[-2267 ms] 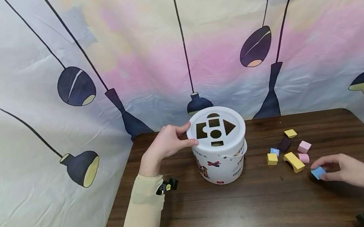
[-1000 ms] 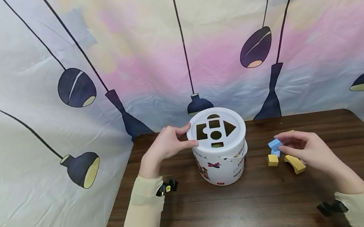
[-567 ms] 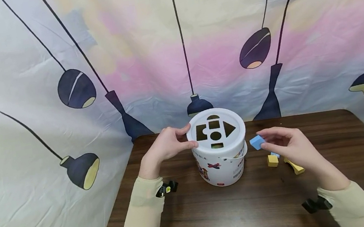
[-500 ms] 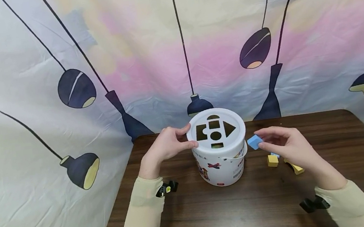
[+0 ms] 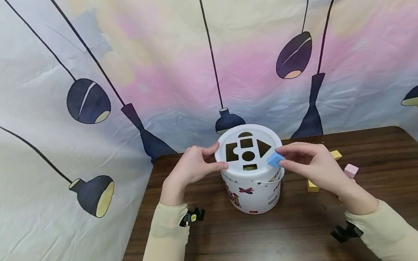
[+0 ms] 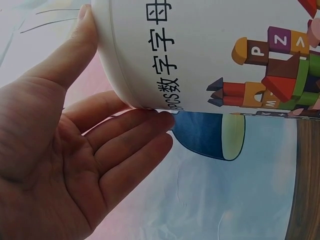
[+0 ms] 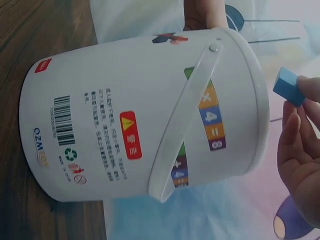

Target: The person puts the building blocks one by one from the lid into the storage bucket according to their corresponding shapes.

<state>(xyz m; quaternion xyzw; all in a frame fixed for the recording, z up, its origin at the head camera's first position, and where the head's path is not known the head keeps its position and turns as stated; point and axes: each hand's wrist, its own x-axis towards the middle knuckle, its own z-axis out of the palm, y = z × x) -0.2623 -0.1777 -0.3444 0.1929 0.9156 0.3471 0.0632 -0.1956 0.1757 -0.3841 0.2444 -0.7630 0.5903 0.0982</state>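
A white bucket [image 5: 255,197] stands upright on the table. Its white lid [image 5: 271,140] has several cut-out holes: square, round, triangular and others. My left hand [image 5: 193,164] holds the lid's rim from the left, thumb on the near side. In the left wrist view its fingers [image 6: 130,135] lie along the bucket's edge. Between thumb and fingertips, my right hand [image 5: 317,167] pinches a light blue block [image 5: 275,159] over the lid's right edge, near the triangular hole. The right wrist view shows the blue block [image 7: 288,86] apart from the lid, just above it.
Right of the bucket, partly hidden behind my right hand, lie a yellow block [image 5: 313,186], a pink block [image 5: 351,170] and another yellow block [image 5: 336,155]. The bucket's white handle [image 7: 182,120] hangs down its side. A printed cloth [image 5: 184,63] hangs behind the table [image 5: 271,245].
My right hand picked up the blue block at the far right and has carried it leftward, up over the lid's edge. The left hand and the bucket have stayed in place.
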